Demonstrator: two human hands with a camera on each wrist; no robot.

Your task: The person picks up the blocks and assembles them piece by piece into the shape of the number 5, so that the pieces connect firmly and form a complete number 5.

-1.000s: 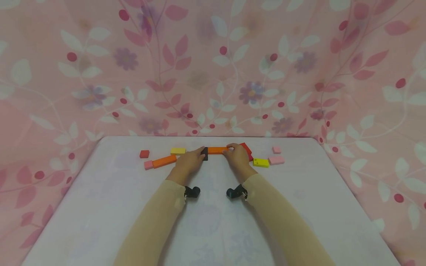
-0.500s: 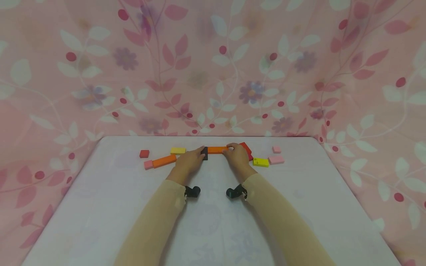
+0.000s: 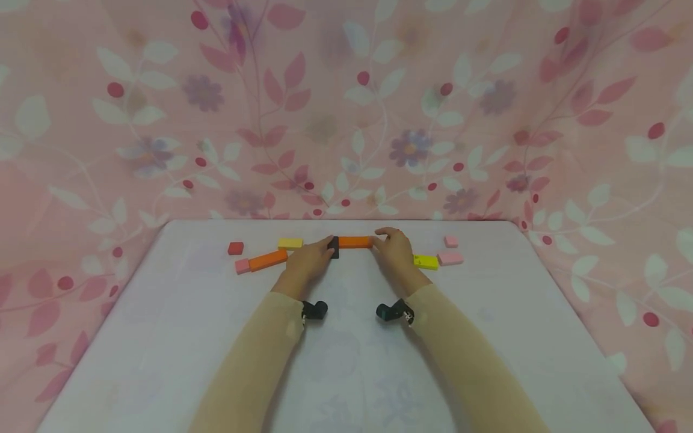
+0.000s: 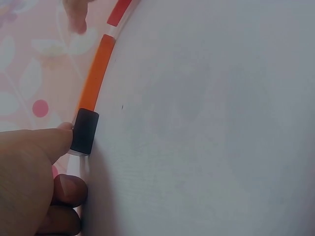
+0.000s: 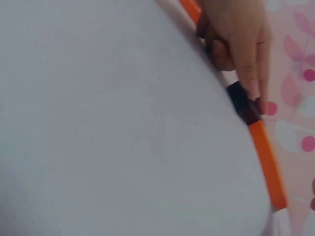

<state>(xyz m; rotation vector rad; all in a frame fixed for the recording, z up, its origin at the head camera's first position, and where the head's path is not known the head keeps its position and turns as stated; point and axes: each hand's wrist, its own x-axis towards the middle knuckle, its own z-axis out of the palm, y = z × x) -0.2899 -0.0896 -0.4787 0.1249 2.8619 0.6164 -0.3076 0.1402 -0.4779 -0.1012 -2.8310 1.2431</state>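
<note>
In the head view, my left hand [image 3: 310, 263] pinches a small black block [image 3: 334, 248] between thumb and fingertip. The black block stands against the left end of a long orange block [image 3: 354, 242], and the left wrist view shows the two end to end. My right hand [image 3: 394, 249] hovers at the orange block's right end, fingers parted and holding nothing. Under that hand a red block [image 4: 119, 12] is mostly hidden in the head view; the left wrist view shows it past a gap beyond the orange block.
Left of my hands lie a yellow block [image 3: 290, 244], a second orange block [image 3: 267, 260], a pink block [image 3: 242, 266] and a red block [image 3: 235, 248]. To the right are a bright yellow block [image 3: 426, 262] and two pink blocks [image 3: 450, 258]. A floral cloth [image 3: 346, 120] hangs behind the white table [image 3: 346, 361].
My right hand has let go of the orange block's right end and moved right, over the red blocks. My left hand stays on the black block.
</note>
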